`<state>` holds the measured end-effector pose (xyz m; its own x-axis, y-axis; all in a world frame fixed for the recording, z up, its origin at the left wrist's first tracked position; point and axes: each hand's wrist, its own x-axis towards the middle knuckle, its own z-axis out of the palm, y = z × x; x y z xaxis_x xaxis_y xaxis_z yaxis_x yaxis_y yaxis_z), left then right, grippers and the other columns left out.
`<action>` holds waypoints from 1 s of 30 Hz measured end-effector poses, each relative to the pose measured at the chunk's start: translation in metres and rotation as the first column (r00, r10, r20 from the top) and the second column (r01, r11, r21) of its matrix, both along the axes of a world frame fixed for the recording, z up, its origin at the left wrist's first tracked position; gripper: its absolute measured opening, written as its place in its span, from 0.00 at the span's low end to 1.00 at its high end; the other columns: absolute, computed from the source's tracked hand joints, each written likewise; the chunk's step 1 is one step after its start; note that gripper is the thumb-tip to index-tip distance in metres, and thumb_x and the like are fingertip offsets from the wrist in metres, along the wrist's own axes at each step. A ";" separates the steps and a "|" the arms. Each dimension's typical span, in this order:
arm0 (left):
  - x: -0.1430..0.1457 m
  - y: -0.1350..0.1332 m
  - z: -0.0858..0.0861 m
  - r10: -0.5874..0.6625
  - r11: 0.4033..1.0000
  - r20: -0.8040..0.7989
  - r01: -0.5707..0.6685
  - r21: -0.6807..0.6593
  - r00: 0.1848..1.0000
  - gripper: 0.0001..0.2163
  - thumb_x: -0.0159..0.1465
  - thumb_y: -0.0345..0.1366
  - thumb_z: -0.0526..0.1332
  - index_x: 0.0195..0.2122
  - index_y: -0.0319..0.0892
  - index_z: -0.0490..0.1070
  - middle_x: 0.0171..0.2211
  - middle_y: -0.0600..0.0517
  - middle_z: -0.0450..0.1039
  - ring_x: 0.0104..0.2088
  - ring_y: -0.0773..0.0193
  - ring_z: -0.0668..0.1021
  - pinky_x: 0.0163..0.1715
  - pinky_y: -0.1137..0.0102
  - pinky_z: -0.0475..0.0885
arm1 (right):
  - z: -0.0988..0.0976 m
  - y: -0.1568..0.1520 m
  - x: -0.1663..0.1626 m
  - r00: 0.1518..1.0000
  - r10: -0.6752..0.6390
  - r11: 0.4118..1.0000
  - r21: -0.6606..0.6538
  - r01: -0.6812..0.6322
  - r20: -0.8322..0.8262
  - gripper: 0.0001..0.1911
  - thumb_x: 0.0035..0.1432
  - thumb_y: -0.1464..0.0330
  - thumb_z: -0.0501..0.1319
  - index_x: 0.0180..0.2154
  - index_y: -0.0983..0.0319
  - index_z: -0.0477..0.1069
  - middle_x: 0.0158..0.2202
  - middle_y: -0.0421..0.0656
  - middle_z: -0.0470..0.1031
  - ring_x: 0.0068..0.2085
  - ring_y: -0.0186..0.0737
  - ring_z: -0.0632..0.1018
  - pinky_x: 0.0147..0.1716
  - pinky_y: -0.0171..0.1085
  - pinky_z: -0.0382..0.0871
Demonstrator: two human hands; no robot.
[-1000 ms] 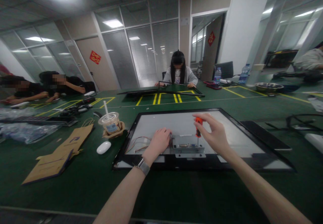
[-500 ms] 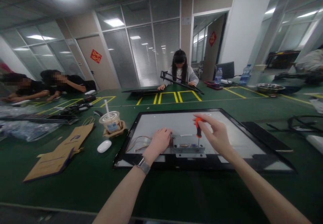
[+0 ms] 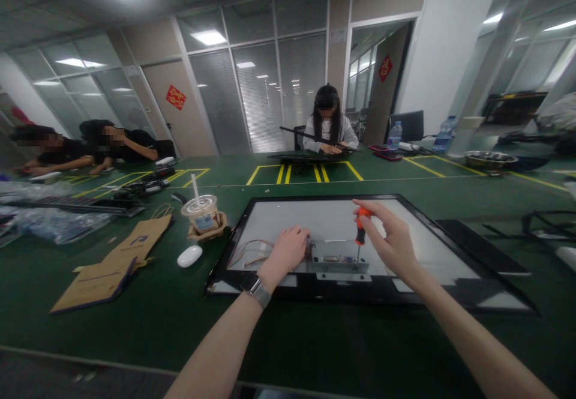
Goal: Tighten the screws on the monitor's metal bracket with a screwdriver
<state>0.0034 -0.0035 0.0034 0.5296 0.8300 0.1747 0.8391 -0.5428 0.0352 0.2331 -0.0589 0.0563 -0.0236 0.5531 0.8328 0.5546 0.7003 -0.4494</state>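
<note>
My right hand [image 3: 390, 236] is closed around the orange-and-black handle of a screwdriver [image 3: 360, 226]. Its shaft points down, the tip at the right part of a metal bracket [image 3: 335, 250] with connector ports along its front. My left hand [image 3: 290, 248], a watch on its wrist, rests at the bracket's left side with fingers bent against its edge; the fingertips are partly hidden. Under both hands a display panel [image 3: 279, 212] with a black frame lies back side up on the green table. Thin cables [image 3: 252, 249] lie on the panel left of my left hand.
To the left are a drink cup [image 3: 204, 216] in a cardboard holder, a white mouse [image 3: 189, 257] and a paper bag [image 3: 103, 273]. A dark flat slab [image 3: 481, 246] lies right of the panel. Across the table a person [image 3: 330, 123] handles black parts; two others sit at far left.
The view has shifted slightly. My hands keep their places at the bracket, the screwdriver still upright. Across the table, the person's raised black frame has come down low over the table.
</note>
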 end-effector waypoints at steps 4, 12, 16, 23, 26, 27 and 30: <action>0.000 -0.001 0.001 0.008 1.000 -0.002 -0.008 -0.006 1.000 0.14 0.71 0.31 0.47 0.49 0.43 0.69 0.47 0.46 0.71 0.47 0.58 0.74 0.50 0.63 0.67 | 0.003 -0.003 -0.002 0.991 -0.116 0.984 0.143 0.107 0.059 0.07 0.58 0.68 0.64 0.41 0.57 0.76 0.30 0.42 0.71 0.31 0.42 0.74 0.35 0.43 0.70; 0.001 -0.003 0.004 0.012 1.000 -0.013 -0.013 -0.019 1.000 0.14 0.70 0.30 0.47 0.50 0.43 0.69 0.47 0.46 0.71 0.48 0.58 0.74 0.49 0.64 0.67 | 0.000 -0.006 0.003 0.995 -0.035 0.994 0.102 0.025 0.090 0.18 0.66 0.72 0.48 0.48 0.58 0.74 0.41 0.47 0.78 0.40 0.45 0.79 0.39 0.43 0.71; 0.001 -0.003 0.004 0.015 1.000 -0.029 -0.016 -0.026 0.999 0.13 0.70 0.30 0.47 0.50 0.43 0.68 0.48 0.46 0.71 0.48 0.59 0.73 0.50 0.63 0.67 | 0.001 -0.006 0.000 0.992 -0.085 0.984 0.163 0.068 0.094 0.13 0.63 0.72 0.55 0.46 0.58 0.75 0.33 0.44 0.78 0.34 0.43 0.78 0.34 0.42 0.71; 0.000 -0.004 0.005 0.008 1.000 -0.001 -0.008 -0.016 1.000 0.14 0.70 0.31 0.47 0.49 0.43 0.69 0.46 0.46 0.72 0.47 0.59 0.74 0.49 0.64 0.67 | 0.005 -0.005 -0.004 0.995 -0.038 0.995 0.088 0.046 -0.089 0.03 0.57 0.68 0.65 0.30 0.58 0.76 0.27 0.41 0.70 0.29 0.40 0.72 0.31 0.42 0.68; 0.001 -0.003 0.005 0.009 1.000 -0.002 -0.009 -0.018 1.000 0.13 0.70 0.30 0.47 0.49 0.42 0.69 0.46 0.46 0.72 0.47 0.59 0.74 0.49 0.64 0.67 | 0.002 0.000 -0.001 0.966 0.067 0.991 -0.094 -0.093 -0.248 0.06 0.60 0.65 0.63 0.33 0.57 0.78 0.29 0.41 0.72 0.31 0.41 0.75 0.31 0.41 0.70; 0.001 -0.003 0.005 0.006 1.000 -0.003 -0.006 -0.018 1.000 0.13 0.70 0.30 0.47 0.49 0.42 0.69 0.46 0.46 0.72 0.47 0.58 0.74 0.48 0.64 0.67 | 0.001 0.002 0.000 0.952 0.096 0.978 -0.151 -0.145 -0.289 0.07 0.61 0.64 0.62 0.37 0.57 0.78 0.30 0.42 0.74 0.32 0.41 0.76 0.31 0.41 0.71; 0.001 -0.002 0.004 -0.008 1.000 -0.012 0.008 -0.013 1.000 0.13 0.70 0.30 0.47 0.49 0.41 0.69 0.46 0.45 0.72 0.47 0.58 0.74 0.48 0.64 0.67 | -0.005 0.008 0.004 0.901 0.160 0.937 -0.224 -0.267 -0.403 0.11 0.64 0.61 0.58 0.42 0.58 0.77 0.32 0.42 0.77 0.35 0.41 0.78 0.35 0.42 0.73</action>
<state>0.0039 -0.0059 0.0077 0.5384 0.8279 0.1573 0.8350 -0.5492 0.0326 0.2369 -0.0510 0.0509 0.1159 0.7722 0.6248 0.1590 0.6065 -0.7790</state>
